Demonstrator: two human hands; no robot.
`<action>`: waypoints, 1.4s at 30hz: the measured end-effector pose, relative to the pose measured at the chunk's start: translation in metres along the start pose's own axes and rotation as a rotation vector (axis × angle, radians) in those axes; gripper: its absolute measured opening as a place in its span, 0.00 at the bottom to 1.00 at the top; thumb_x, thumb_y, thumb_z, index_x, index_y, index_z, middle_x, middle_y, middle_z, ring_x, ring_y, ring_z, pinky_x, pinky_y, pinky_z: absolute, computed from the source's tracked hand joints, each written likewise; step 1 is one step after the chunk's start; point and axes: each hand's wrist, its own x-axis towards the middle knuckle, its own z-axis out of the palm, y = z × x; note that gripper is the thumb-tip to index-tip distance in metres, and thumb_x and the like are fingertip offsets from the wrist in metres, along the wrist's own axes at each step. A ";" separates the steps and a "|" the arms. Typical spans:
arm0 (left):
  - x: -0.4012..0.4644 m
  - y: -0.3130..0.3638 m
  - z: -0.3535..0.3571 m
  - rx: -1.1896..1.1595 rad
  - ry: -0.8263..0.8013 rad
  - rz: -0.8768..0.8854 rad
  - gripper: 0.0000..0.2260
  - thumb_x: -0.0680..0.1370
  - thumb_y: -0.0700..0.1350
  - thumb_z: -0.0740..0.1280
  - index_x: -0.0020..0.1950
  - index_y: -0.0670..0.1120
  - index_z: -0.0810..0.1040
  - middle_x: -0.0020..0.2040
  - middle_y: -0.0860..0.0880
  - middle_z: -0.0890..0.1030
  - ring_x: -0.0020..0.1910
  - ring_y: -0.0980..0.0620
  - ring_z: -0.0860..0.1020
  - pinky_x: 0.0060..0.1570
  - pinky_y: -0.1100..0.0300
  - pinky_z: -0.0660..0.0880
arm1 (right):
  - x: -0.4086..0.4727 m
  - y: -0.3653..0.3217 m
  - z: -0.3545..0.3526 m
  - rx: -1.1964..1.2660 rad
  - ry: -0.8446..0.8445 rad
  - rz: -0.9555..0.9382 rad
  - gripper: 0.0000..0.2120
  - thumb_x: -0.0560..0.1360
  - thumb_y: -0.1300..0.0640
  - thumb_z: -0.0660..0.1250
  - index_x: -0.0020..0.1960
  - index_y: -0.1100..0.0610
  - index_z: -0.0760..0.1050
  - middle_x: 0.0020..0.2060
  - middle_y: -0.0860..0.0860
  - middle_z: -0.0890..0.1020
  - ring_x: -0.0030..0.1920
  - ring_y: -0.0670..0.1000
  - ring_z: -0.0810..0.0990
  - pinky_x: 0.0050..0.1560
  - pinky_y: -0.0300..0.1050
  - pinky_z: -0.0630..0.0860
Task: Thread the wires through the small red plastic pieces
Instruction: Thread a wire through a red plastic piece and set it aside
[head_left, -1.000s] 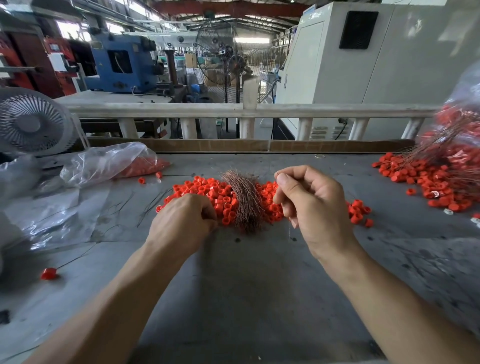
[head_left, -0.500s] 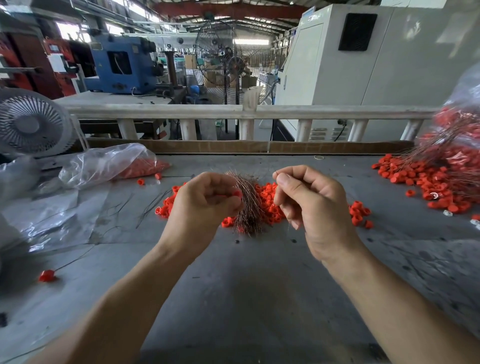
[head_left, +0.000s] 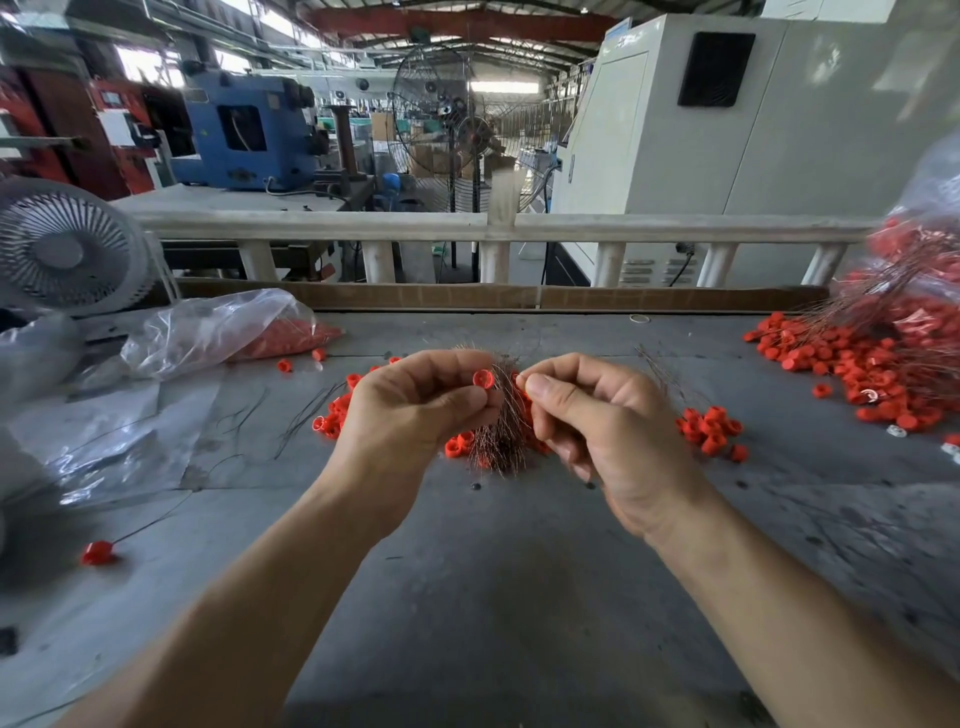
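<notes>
Fingertips of the left hand (head_left: 415, 410) pinch one red piece (head_left: 482, 378); the right hand (head_left: 597, 421) curls thumb to forefinger, presumably on a wire too thin to see. Beneath them lie the wire bundle (head_left: 498, 441) and loose pieces (head_left: 711, 428), mid-tabletop (head_left: 493, 597). Threaded pieces (head_left: 872, 364) heap at the right edge; much seems left.

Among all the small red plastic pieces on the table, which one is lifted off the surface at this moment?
The red piece pinched by the left hand, facing the right hand. All others lie on the table.
</notes>
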 end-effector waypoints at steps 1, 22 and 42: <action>0.000 0.000 0.000 0.004 -0.002 0.001 0.12 0.67 0.35 0.72 0.48 0.45 0.87 0.46 0.41 0.85 0.48 0.45 0.85 0.48 0.59 0.82 | 0.000 0.001 0.001 -0.012 -0.005 -0.007 0.05 0.79 0.63 0.68 0.47 0.61 0.81 0.29 0.54 0.77 0.24 0.46 0.68 0.21 0.36 0.60; -0.002 -0.006 0.004 0.196 -0.040 0.117 0.11 0.70 0.35 0.73 0.52 0.42 0.82 0.45 0.45 0.86 0.46 0.46 0.85 0.47 0.58 0.82 | -0.001 0.011 0.002 -0.283 0.038 -0.128 0.06 0.78 0.58 0.72 0.42 0.53 0.83 0.25 0.46 0.76 0.28 0.44 0.72 0.30 0.36 0.68; -0.002 -0.005 0.001 0.123 -0.063 -0.025 0.11 0.71 0.40 0.71 0.51 0.47 0.88 0.43 0.40 0.86 0.43 0.48 0.85 0.45 0.58 0.82 | -0.002 0.005 -0.002 -0.249 0.037 -0.080 0.06 0.79 0.62 0.69 0.44 0.58 0.82 0.23 0.41 0.72 0.24 0.40 0.68 0.27 0.29 0.64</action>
